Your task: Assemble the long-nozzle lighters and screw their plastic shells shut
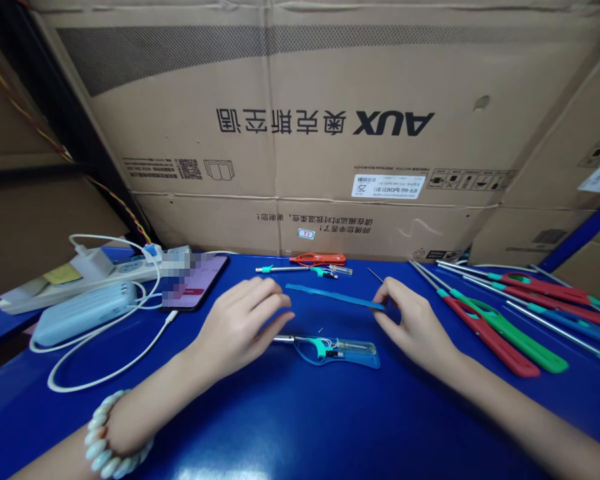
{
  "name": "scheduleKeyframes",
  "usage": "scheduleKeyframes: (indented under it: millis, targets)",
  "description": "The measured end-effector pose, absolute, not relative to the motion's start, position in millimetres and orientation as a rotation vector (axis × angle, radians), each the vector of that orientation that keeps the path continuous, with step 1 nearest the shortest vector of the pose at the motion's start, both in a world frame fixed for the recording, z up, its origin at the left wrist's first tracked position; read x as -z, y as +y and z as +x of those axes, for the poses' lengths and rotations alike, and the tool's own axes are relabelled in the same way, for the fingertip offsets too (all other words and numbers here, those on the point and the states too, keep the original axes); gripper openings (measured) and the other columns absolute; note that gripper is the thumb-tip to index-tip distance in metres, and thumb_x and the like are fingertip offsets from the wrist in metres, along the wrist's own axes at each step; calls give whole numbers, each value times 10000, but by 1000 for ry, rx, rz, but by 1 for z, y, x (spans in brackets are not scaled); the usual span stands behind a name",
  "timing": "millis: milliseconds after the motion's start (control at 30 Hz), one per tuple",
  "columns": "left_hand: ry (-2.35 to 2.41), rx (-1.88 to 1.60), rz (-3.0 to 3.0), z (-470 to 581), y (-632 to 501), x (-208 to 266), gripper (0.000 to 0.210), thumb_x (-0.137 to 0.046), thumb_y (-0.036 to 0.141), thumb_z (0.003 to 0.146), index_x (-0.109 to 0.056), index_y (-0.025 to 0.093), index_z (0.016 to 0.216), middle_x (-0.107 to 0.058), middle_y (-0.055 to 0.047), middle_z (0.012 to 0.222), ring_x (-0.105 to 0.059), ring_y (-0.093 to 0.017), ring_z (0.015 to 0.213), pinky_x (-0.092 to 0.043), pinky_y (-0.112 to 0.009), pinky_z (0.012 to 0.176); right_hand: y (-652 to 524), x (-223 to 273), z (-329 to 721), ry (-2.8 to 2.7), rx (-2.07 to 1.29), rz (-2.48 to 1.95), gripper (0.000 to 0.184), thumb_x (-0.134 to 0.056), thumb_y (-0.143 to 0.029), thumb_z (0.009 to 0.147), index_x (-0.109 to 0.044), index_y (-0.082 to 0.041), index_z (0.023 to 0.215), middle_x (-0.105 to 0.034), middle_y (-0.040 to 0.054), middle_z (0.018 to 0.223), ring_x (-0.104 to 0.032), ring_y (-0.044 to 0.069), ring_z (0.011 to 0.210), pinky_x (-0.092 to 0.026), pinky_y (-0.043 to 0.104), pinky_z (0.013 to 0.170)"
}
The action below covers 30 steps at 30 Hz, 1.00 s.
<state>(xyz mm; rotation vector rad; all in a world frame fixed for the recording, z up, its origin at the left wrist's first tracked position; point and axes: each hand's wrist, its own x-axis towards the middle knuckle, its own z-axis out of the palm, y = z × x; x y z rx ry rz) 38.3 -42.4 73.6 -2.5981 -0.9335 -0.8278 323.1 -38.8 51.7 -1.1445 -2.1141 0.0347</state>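
Note:
My right hand (413, 320) pinches one end of a thin blue plastic strip (330, 295), which looks like a lighter casing half seen edge-on. A thin metal rod (375, 274) sticks out beside its fingers; whether they hold it too is unclear. My left hand (247, 317) hovers with bent fingers, thumb apart, and nothing visible between them. Between the hands on the table lies an opened blue stick lighter (365, 353), its clear fuel tank, teal trigger and wires exposed. My left hand hides part of its metal tube.
Farther back lie a lighter's inner parts (285, 269) and an orange lighter casing (320, 259). Several stick lighters (515, 333) lie at the right. A phone (195, 283), pale blue power bank (85, 313) and white cables are at the left. A cardboard box (300, 153) stands behind.

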Motion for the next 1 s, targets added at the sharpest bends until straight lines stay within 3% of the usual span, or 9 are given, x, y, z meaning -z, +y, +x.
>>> scheduleKeyframes:
  millis: [133,233,433,667,833,1000]
  targets:
    - [-984,775,-2686,38,-43,-79,271,-417,262,979,-545,138,1183,-607,-102,1079,-523,-238,967,-407,-367,826,-44,-53,321,-2188,74,-1069,125,-425,-91,813,-424,-211,779,-505,20,740,-501,170,664,-395,282,608]
    - [-1058,617,-2842,39,-38,-75,272,-373,242,995,-596,162,1128,-645,-65,980,-552,-224,905,-412,-361,790,-46,-54,321,-2206,125,-1053,126,-421,-91,816,-434,-211,782,-503,21,738,-498,168,642,-392,279,591]
    - [-1209,751,-3097,38,-33,-72,240,-443,238,969,-633,175,1102,-645,-59,945,-575,-202,897,-449,-333,810,-45,-56,323,-2255,140,-1079,142,-417,-74,775,-440,-211,799,-540,53,792,-534,200,707,-432,303,620]
    - [-1232,849,-3075,40,-35,-69,217,-445,211,964,-645,166,1037,-627,-56,897,-572,-191,843,-462,-321,753,-55,-59,318,-2396,-302,-1103,428,-426,-47,786,-462,-231,1171,-607,69,1074,-592,217,988,-486,361,834]
    - [-1194,885,-3048,39,-34,-65,225,-434,208,970,-635,168,1062,-618,-59,912,-559,-191,859,-465,-333,766,-61,-67,312,-2476,-459,-1140,289,-528,-306,906,-520,-251,1190,-594,60,1110,-573,228,1035,-476,363,881]
    - [-1193,847,-3064,39,-34,-66,211,-454,192,963,-634,168,1071,-621,-57,925,-554,-192,874,-463,-337,782,-64,-70,313,-2519,-386,-1169,248,-364,-301,983,-542,-255,1150,-589,56,1053,-582,212,986,-488,349,835]
